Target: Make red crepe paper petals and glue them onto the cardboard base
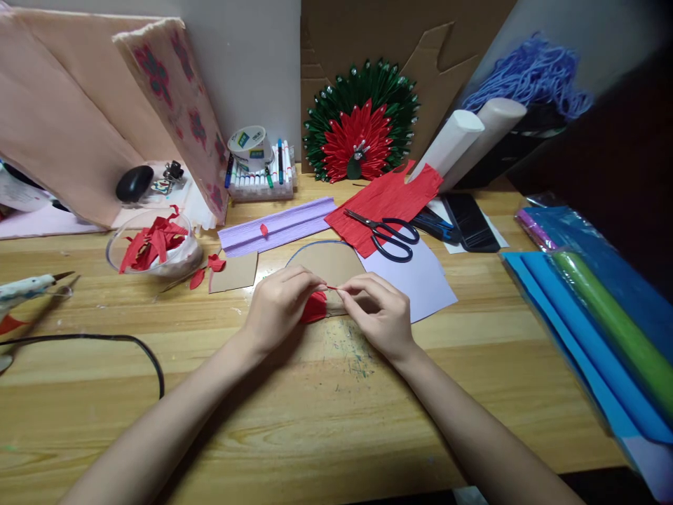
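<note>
My left hand (281, 301) and my right hand (378, 308) meet over the middle of the wooden table (315, 421). Both pinch a small piece of red crepe paper (315, 306), twisting its thin end between the fingertips. The paper's wider part hangs under my left palm. Beneath the hands lies a rounded cardboard cutout (329, 263) with a blue drawn outline.
Black scissors (386, 233) lie on a red crepe sheet (386, 200). A glass bowl (152, 249) holds red paper scraps. A glue gun (29, 287) and its black cable (105, 340) sit left. Lilac crepe (276, 228), a marker box (260, 182), a red-green paper fan (362, 126) and coloured sheets (594, 315) surround.
</note>
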`<state>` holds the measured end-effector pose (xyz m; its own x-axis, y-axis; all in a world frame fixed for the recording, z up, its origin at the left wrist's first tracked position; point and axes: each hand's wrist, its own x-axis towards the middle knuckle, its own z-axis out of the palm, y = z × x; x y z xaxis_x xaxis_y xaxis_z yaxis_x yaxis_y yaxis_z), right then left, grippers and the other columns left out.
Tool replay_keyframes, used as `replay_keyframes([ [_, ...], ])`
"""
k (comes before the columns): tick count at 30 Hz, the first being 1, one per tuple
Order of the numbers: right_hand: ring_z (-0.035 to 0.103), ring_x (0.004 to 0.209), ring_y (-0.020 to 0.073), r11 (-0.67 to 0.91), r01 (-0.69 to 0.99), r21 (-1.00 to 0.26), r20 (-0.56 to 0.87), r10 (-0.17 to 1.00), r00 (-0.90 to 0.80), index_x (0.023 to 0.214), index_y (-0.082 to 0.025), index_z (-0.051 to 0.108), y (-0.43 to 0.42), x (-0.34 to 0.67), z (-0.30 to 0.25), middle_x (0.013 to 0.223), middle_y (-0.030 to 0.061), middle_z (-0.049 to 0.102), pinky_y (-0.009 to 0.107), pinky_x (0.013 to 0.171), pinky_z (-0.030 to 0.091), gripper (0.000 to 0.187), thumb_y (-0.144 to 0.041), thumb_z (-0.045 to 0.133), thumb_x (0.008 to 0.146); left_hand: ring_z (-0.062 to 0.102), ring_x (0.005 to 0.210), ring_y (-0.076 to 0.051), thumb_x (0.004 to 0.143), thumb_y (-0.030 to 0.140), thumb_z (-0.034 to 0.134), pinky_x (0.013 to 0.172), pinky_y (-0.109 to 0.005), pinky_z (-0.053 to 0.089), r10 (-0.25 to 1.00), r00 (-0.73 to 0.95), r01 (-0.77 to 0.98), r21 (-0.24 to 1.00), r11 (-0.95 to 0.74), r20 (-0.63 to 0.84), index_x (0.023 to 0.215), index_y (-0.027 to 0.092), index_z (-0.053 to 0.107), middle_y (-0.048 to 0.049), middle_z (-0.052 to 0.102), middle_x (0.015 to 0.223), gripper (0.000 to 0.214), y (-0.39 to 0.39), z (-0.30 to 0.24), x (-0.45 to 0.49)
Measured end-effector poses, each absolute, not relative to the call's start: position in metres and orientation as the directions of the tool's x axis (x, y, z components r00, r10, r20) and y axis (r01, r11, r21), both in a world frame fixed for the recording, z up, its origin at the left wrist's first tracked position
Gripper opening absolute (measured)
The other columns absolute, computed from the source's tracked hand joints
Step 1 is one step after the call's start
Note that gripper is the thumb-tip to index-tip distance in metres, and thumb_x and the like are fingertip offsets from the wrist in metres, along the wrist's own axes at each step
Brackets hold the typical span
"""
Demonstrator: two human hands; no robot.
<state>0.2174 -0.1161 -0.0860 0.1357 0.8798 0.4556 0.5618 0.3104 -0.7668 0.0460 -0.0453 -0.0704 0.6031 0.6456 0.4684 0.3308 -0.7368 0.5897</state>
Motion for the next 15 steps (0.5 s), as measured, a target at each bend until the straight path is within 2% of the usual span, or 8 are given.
replay_keyframes([
  [3,0.06,0.072,0.0141,0.314,0.557,-0.769,0.459,0.877,0.14,0.082,-0.019,0.064,-0.117,0.217,-0.086,0.077,0.0028,0.064,0.027,0.067,0.048,0.007,-0.013,0.061,0.08,0.061,0.072,-0.015,0.087,0.015,0.053,0.066,-0.026,0.047,0.676,0.59,0.336,0.627,-0.703,0.441,0.081,0.015,0.066,-0.0059,0.067,0.076,0.014,-0.046,-0.069,0.047],
  [5,0.06,0.072,0.0143,0.309,0.555,-0.772,0.463,0.872,0.158,0.081,-0.019,0.064,-0.117,0.216,-0.085,0.077,0.0026,0.065,0.027,0.067,0.048,0.007,-0.013,0.062,0.08,0.063,0.076,-0.015,0.085,0.019,0.057,0.071,-0.027,0.048,0.736,0.56,0.306,0.731,-0.61,0.38,0.088,0.016,0.067,-0.0056,0.069,0.082,0.01,-0.047,-0.068,0.049],
  [9,0.062,0.073,0.0143,0.296,0.536,-0.791,0.453,0.872,0.186,0.083,-0.02,0.066,-0.117,0.214,-0.085,0.078,0.0028,0.066,0.027,0.068,0.049,0.008,-0.013,0.063,0.08,0.066,0.08,-0.016,0.078,0.03,0.066,0.074,-0.028,0.052,0.888,0.455,0.192,0.966,-0.171,0.067,0.105,0.015,0.063,-0.0073,0.07,0.091,0.03,-0.049,-0.068,0.054],
  [12,0.063,0.075,0.0143,0.297,0.508,-0.808,0.437,0.881,0.181,0.087,-0.02,0.067,-0.118,0.212,-0.086,0.081,0.0029,0.068,0.027,0.068,0.051,0.01,-0.014,0.063,0.08,0.066,0.075,-0.016,0.076,0.031,0.068,0.069,-0.025,0.052,0.908,0.411,0.094,0.994,0.053,-0.087,0.097,0.012,0.064,-0.0062,0.069,0.081,0.029,-0.047,-0.068,0.057],
  [15,0.064,0.076,0.0144,0.273,0.457,-0.847,0.395,0.897,0.197,0.093,-0.021,0.066,-0.119,0.211,-0.088,0.086,0.0029,0.068,0.026,0.069,0.053,0.015,-0.016,0.065,0.079,0.065,0.071,-0.014,0.074,0.03,0.069,0.066,-0.023,0.051,0.913,0.394,0.078,0.994,0.078,-0.103,0.097,0.012,0.063,-0.0034,0.067,0.075,0.03,-0.046,-0.067,0.056],
])
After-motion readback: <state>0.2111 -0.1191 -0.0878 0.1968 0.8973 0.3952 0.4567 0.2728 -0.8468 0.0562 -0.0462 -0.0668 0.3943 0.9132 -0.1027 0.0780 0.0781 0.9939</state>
